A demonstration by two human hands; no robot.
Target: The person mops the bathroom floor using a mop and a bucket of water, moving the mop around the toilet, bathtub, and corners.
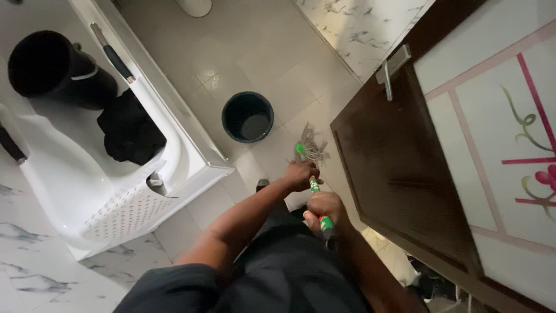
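Both hands gripped the red-and-green-handled string mop: the left hand closed lower on the shaft, the right hand closed higher. Its grey strands rested on the beige tiled floor, near a round dark bucket and the brown wooden door.

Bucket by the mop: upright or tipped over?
Upright: the bucket stands on the floor tiles, round rim facing up, inside visible from above.

Glossy floor tiles — stringy cloth mop head
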